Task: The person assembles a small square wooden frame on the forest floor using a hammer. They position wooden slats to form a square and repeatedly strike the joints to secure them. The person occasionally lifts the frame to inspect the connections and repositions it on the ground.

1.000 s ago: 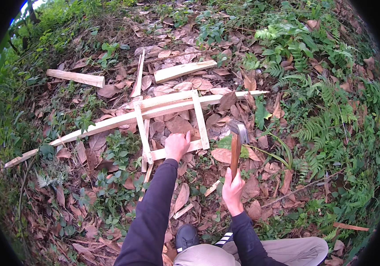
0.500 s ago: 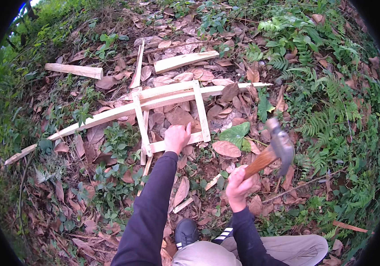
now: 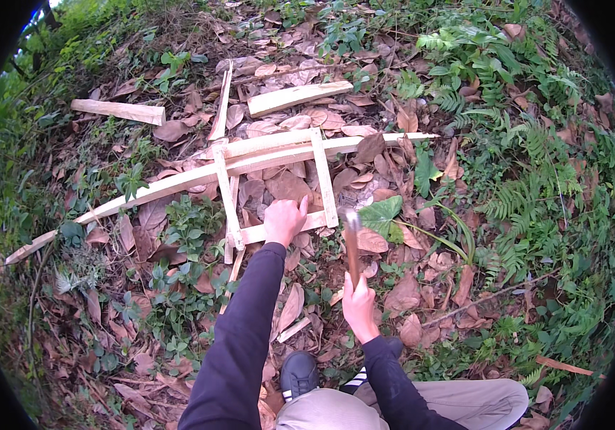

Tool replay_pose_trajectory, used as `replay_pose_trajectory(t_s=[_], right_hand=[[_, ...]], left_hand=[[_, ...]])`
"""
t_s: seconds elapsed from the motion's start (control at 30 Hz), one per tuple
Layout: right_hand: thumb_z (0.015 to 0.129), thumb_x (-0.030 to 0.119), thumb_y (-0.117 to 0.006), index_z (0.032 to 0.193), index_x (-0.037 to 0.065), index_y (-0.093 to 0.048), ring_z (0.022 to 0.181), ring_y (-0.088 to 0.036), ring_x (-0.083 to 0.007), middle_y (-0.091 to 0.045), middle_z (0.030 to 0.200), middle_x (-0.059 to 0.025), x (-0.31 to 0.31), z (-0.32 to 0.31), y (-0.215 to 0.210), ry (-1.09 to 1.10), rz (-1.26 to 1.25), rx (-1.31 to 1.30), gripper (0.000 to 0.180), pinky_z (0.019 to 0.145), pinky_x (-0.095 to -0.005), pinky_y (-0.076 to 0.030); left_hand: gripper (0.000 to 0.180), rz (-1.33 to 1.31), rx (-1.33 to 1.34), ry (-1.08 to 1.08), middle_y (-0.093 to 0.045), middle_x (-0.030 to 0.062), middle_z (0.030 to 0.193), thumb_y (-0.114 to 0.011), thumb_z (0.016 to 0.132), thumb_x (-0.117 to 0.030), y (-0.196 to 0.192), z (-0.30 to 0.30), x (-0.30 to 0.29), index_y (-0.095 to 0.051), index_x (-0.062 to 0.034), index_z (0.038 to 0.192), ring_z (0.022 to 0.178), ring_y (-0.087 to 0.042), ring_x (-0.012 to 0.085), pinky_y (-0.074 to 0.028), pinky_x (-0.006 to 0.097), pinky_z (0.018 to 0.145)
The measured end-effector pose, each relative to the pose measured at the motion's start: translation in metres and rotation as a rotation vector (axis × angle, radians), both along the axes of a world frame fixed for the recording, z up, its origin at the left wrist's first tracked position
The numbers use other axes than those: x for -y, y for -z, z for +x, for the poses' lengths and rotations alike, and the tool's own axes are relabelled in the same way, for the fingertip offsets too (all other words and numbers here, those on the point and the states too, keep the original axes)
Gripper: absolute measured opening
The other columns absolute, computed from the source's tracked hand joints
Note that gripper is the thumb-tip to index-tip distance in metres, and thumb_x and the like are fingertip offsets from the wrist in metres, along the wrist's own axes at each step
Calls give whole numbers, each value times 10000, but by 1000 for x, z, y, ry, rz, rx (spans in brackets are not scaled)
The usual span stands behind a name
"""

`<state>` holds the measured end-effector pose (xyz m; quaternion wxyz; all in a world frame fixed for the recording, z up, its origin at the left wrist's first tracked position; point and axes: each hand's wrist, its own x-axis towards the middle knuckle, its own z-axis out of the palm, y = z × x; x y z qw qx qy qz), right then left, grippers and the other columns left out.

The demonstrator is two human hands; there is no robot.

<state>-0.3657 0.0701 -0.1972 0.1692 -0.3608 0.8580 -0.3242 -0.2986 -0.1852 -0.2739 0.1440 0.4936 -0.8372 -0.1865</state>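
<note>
A small frame of pale wood strips [image 3: 323, 175] lies on the leafy ground ahead of me. My left hand [image 3: 283, 222] is closed around the middle of its near rail [image 3: 313, 221], thumb upward. My right hand [image 3: 360, 309] grips the wooden handle of a claw hammer [image 3: 352, 251]. The hammer head is close to the frame's near right corner; whether it touches the wood I cannot tell. A long thin pole of pale wood [image 3: 157, 192] runs under the frame's far side and sticks out on both sides.
Beyond the frame lie a thick split piece of wood [image 3: 300, 97], a thin splintered stick [image 3: 222, 107] and a short log piece [image 3: 118, 111]. Green ferns [image 3: 519, 197] grow at the right. Dry brown leaves cover the ground. My shoe [image 3: 299, 374] is close below.
The hammer has swung left and down from the right side toward the frame's near right corner. My left hand keeps its hold on the near rail.
</note>
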Motion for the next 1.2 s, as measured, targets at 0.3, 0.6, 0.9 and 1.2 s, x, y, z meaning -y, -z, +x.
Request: replay_pose_trajectory(t_s=[0.3,0.6,0.9,1.2], right_hand=[[1061,209,-521,899,-26,-560,458,-510,-120,-519,560,-14,50,-7,-119,56,-697,81,288,432,-298,-376],[1051,297,-569,1009,-26,-614,618,-684,-413,-619,627,-238,24,-10,-20,97,102,111,329,533,-497,-479],[1032,300,-597,1014,-71,-595,626,-681,-450,-615,632,-270,-1,-8,7,-15,154,52,372,541,-516,-489],[1063,207,-518,934,-20,-590,450,-535,-120,-570,574,-28,56,-9,-125,64,-758,114,270,446,-294,-389]], left_hand=[[649,12,38,-18,-713,219,712,-498,1006,-513,15,14,3,-763,0,709,728,-729,372,-589,456,677],[650,26,44,-4,-715,200,709,-491,1012,-527,8,10,3,-767,-25,706,727,-731,359,-585,458,670],[651,39,28,3,-712,211,711,-494,1012,-521,3,-4,3,-762,-14,703,728,-729,367,-579,468,686],[642,18,6,-12,-706,210,691,-501,1007,-509,15,9,4,-762,-12,696,693,-726,371,-582,462,671]])
